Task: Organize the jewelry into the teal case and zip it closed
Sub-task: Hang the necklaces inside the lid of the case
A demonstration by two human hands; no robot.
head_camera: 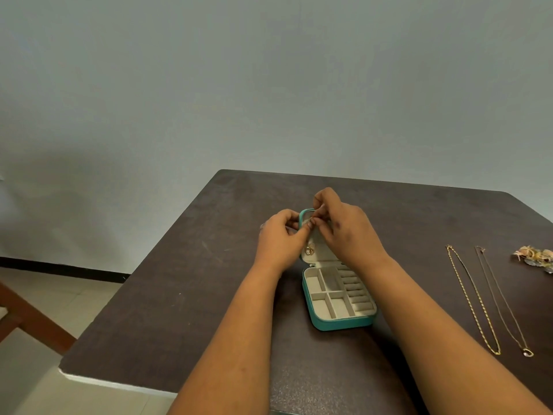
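Standing open on the dark brown desk, the teal case has its lid raised upright at the far side and its base lying flat toward the person. The base has a pale beige lining divided into several square and oblong compartments on the left and a column of ring rolls on the right; all of these look bare. No brand, label or writing can be read anywhere on the case or the desk.

Both hands meet at the top of the lid. The left hand has its fingers pressed together in a pinch at the lid's inner face, and the right hand pinches at the same spot from the other side. What they grip is too small to make out. Below them a small gold pendant hangs against the lid lining.

Well apart on the right of the desk lie a gold chain necklace and, just beside it, a thinner necklace with a heart pendant, both stretched out lengthwise. Farther right sits a small heap of mixed jewelry.
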